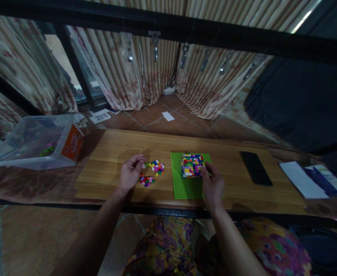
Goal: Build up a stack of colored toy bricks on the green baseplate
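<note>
A block built of many-coloured toy bricks (192, 166) sits on the upper part of a green studded baseplate (187, 189). At the block's right edge is my right hand (213, 184), its fingers bent and drawn together against the bricks; whatever lies between the fingertips is hidden. To the left, loose toy bricks (147, 181) lie in a small spread, and more loose bricks (156, 166) lie just behind them. My left hand (130, 173) hovers over the left side of this spread with curled fingers. Anything pinched in it is too small to make out.
The wooden board (113, 143) lies on a low table. A dark phone (255, 168) rests at its right, with papers (303, 180) beyond. Left of the board stands a clear plastic bin (38, 163) with an orange label. A black bar (168, 32) crosses above, before curtains (153, 76).
</note>
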Action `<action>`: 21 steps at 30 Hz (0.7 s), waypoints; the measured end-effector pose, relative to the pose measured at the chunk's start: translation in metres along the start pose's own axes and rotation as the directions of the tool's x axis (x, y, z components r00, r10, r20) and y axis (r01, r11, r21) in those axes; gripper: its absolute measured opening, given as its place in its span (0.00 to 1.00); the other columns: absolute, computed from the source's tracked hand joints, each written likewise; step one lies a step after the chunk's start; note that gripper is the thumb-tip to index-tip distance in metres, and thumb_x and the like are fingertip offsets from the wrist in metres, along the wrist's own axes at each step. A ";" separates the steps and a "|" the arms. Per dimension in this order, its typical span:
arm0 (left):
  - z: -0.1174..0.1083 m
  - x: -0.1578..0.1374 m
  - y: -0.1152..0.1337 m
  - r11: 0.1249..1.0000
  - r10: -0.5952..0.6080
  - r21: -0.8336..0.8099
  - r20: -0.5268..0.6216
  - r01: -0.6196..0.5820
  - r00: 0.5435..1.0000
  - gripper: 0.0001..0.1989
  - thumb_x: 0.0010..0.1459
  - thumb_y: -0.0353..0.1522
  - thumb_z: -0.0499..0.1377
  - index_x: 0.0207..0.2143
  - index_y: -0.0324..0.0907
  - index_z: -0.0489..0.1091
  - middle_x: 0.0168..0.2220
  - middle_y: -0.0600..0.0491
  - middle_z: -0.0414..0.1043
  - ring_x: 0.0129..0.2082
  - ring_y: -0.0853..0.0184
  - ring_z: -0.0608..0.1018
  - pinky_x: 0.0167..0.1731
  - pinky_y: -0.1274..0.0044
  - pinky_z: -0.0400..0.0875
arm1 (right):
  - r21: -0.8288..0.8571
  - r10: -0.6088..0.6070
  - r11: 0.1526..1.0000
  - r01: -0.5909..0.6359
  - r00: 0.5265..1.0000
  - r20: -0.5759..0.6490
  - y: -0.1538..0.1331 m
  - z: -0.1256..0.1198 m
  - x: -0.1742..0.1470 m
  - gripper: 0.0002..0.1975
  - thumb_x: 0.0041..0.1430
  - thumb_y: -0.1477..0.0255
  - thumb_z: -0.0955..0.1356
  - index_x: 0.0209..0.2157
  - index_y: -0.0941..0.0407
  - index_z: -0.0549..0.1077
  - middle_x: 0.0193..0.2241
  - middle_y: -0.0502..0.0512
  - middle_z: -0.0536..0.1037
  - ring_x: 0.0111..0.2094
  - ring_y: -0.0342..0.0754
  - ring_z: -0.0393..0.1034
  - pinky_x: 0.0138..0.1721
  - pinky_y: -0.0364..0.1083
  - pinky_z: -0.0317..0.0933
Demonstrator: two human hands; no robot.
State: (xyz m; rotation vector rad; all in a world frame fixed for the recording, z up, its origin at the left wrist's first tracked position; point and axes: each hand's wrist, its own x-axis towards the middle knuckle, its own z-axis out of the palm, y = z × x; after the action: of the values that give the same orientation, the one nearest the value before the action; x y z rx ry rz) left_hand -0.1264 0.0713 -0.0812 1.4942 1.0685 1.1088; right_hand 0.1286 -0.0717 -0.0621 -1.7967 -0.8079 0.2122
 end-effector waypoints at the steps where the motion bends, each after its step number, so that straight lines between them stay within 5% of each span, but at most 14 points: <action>1: 0.000 0.000 0.000 1.000 0.001 -0.001 0.000 -0.001 1.000 0.16 0.55 0.38 0.60 0.44 0.40 0.74 0.40 0.49 0.78 0.40 0.63 0.79 0.41 0.73 0.72 | 0.004 -0.006 1.000 0.006 1.000 0.000 0.000 0.000 -0.001 0.24 0.57 0.57 0.65 0.47 0.61 0.74 0.41 0.65 0.79 0.40 0.53 0.73 0.41 0.51 0.65; 11: 0.002 -0.001 -0.003 1.000 0.014 -0.020 0.009 -0.014 1.000 0.15 0.56 0.36 0.58 0.44 0.40 0.73 0.39 0.48 0.78 0.39 0.64 0.79 0.40 0.73 0.73 | -0.063 -0.042 0.997 0.041 0.999 -0.023 -0.006 -0.004 -0.001 0.23 0.57 0.58 0.66 0.45 0.62 0.75 0.38 0.64 0.79 0.33 0.51 0.73 0.34 0.49 0.65; 15: 0.003 -0.001 -0.005 0.999 0.017 -0.035 0.000 -0.017 1.000 0.14 0.56 0.36 0.58 0.44 0.40 0.73 0.39 0.48 0.78 0.40 0.63 0.79 0.42 0.73 0.72 | -0.189 -0.265 0.952 0.241 0.958 -0.114 -0.024 -0.002 -0.015 0.18 0.59 0.61 0.66 0.42 0.61 0.75 0.38 0.63 0.78 0.35 0.51 0.72 0.39 0.51 0.65; 17: 0.003 -0.001 -0.005 0.999 0.018 -0.041 0.000 -0.018 1.000 0.14 0.56 0.36 0.58 0.43 0.40 0.73 0.39 0.49 0.78 0.41 0.64 0.79 0.43 0.72 0.72 | -0.130 -0.375 0.921 0.369 0.927 -0.024 -0.037 0.007 -0.030 0.13 0.61 0.65 0.64 0.39 0.58 0.76 0.36 0.60 0.79 0.36 0.51 0.73 0.41 0.50 0.65; 21: 0.003 0.000 -0.004 0.999 0.019 -0.043 0.000 -0.019 1.000 0.13 0.56 0.35 0.58 0.43 0.41 0.74 0.41 0.49 0.78 0.41 0.63 0.78 0.44 0.72 0.72 | 0.010 -0.438 0.883 0.468 0.818 0.374 -0.054 0.038 -0.065 0.11 0.63 0.71 0.63 0.39 0.53 0.76 0.35 0.55 0.79 0.38 0.49 0.73 0.40 0.48 0.67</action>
State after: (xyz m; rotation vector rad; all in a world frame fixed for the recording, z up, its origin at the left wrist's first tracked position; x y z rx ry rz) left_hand -0.1236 0.0709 -0.0859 1.4737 1.0262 1.1373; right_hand 0.0381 -0.0732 -0.0439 -1.6010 -1.5111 0.2025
